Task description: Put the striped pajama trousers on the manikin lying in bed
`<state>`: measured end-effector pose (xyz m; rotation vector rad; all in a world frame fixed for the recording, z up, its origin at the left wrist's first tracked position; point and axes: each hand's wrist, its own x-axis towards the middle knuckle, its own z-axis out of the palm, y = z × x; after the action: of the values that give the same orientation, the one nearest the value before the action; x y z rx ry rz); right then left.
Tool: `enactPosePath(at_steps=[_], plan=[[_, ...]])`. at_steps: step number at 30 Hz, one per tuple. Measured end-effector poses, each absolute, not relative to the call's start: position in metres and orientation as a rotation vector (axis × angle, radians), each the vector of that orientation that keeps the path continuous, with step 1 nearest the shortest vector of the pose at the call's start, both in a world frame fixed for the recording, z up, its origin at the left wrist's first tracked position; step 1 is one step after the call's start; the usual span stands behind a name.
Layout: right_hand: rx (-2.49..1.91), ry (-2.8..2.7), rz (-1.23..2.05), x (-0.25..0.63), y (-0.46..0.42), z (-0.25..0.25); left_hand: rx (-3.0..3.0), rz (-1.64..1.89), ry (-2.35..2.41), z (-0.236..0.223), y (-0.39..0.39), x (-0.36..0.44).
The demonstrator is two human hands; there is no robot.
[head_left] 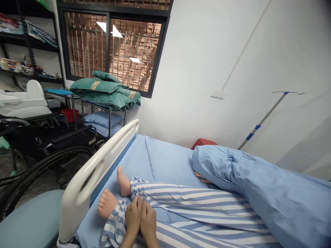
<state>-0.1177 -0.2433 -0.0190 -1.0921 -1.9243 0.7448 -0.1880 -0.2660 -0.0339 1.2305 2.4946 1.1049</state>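
A manikin in blue-and-white striped pyjama trousers (186, 203) lies on a hospital bed with a blue sheet (157, 158). Its two bare feet (107, 203) point toward the white footboard (100, 165). My left hand (133, 217) and my right hand (148, 224) lie side by side on the trouser leg near the ankle. The fingers of both are pressed together on the striped cloth. A rolled blue blanket (258, 182) lies along the far side of the manikin, and a manikin hand peeks out beneath it.
A black wheelchair (46, 151) stands left of the footboard, with a blue-grey cushioned seat (28, 220) nearer me. A trolley holds folded green bedding (108, 91) and blue pillows. A red stool (204, 142) sits by the white wall. Shelves line the far left.
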Motion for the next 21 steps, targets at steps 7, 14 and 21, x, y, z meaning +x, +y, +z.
enactPosePath(at_steps=[7, 14, 21], plan=[[-1.104, -1.861, 0.818, -0.12, -0.245, -0.009, 1.089, 1.417, 2.091, 0.018, -0.262, -0.195], [-1.127, -1.84, 0.842, -0.119, -0.246, -0.005, 1.158, 1.355, 2.12, 0.004, -0.265, -0.194], [-1.155, -1.8, 0.824, -0.122, -0.244, -0.007, 1.329, 1.05, 2.385, -0.017, -0.271, -0.19]])
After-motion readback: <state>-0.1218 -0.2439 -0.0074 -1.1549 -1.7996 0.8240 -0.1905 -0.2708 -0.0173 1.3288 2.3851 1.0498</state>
